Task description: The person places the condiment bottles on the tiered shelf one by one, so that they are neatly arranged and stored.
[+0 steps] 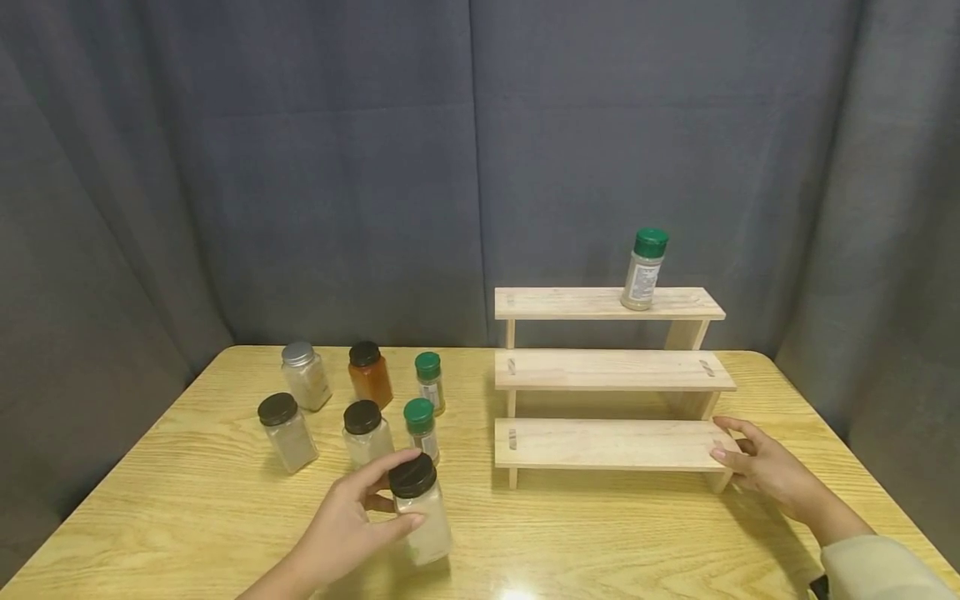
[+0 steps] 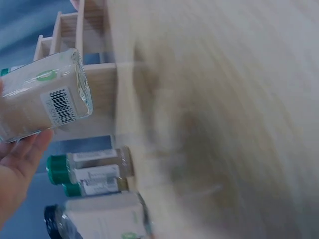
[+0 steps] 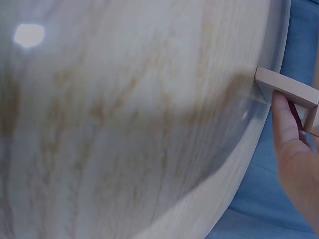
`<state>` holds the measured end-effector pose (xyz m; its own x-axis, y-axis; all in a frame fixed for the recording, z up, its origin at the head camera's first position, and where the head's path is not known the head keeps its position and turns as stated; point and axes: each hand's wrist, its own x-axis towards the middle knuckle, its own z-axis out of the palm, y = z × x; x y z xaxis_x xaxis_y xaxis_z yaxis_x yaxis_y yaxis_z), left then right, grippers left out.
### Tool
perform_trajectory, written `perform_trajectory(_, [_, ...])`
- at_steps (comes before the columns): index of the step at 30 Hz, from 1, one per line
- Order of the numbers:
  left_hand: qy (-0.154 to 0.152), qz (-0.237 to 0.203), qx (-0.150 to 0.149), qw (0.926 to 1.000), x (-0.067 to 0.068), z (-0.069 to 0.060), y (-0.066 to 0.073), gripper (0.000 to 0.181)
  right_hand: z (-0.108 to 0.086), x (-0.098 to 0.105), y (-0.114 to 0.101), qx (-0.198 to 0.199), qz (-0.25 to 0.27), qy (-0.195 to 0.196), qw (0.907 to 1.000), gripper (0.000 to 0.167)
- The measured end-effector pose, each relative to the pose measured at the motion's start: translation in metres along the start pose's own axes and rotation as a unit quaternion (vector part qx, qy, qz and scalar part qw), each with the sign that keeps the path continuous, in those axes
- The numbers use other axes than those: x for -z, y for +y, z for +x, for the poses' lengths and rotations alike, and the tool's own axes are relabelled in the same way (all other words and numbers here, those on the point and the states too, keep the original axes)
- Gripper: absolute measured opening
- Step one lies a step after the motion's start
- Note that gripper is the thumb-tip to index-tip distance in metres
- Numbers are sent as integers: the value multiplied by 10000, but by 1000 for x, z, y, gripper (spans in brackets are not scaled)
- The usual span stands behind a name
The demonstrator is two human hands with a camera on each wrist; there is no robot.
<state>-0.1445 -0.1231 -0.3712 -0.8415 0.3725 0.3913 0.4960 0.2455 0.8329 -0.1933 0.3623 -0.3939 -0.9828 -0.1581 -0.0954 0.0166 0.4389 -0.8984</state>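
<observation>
My left hand [image 1: 348,521] grips a square glass spice jar [image 1: 429,525] with a black lid, thumb on the near side and fingers on the far side. In the left wrist view that jar [image 2: 47,97] is off the table, its barcode label and base showing. A three-step wooden shelf rack [image 1: 607,442] stands at the right. My right hand [image 1: 776,475] holds the right end of its lowest step between thumb and fingers. On the rack's top step stands a green-capped spice bottle [image 1: 643,279], slightly right of the middle.
Left on the table [image 1: 187,492] stand a silver-lidded jar [image 1: 309,379], an orange-brown spice jar [image 1: 371,379], two black-lidded pale jars, one at the far left [image 1: 291,442] and one behind my left hand [image 1: 367,442], and two green-capped bottles [image 1: 429,383]. Grey curtains [image 1: 337,167] hang behind.
</observation>
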Motion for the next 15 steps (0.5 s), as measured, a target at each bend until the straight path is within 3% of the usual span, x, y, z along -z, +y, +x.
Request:
perform_trajectory(7, [-17,-140,184,9997,-6,14,10,58,0,-1,2,13,-5,59,10000,65])
perform_trajectory(15, [-99,27,-51,9999,-7,27,19,58,1,-2,1,-21,-6,108,9999,66])
